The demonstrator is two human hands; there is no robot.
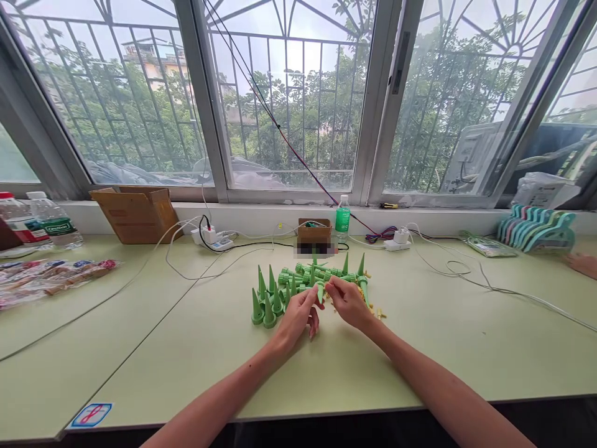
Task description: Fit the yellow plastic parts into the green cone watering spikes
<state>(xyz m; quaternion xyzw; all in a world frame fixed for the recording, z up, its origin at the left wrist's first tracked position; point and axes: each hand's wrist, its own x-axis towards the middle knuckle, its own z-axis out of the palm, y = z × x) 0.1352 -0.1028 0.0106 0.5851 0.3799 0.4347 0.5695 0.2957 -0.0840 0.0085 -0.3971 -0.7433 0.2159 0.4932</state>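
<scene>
My left hand (298,316) is closed around a green plastic cone-shaped spike (320,294), its narrow tip pointing down. At the spike's upper end, the fingers of my right hand (349,301) are pinched together; whatever they hold is too small to make out. Just beyond both hands lies a heap of similar green spikes (303,271), many on their sides. Several more green spikes (269,312) stand upright on their round bases left of my left hand. Small yellow plastic pieces (380,314) are scattered beside and behind my right hand, partly hidden by it.
Behind the heap are a small cardboard box (314,230) and a green-labelled bottle (342,218). White cables (506,289) cross the table. A larger carton (135,214), bagged items (56,277), pastel hangers (536,230) and another person's hand (583,263) lie farther out.
</scene>
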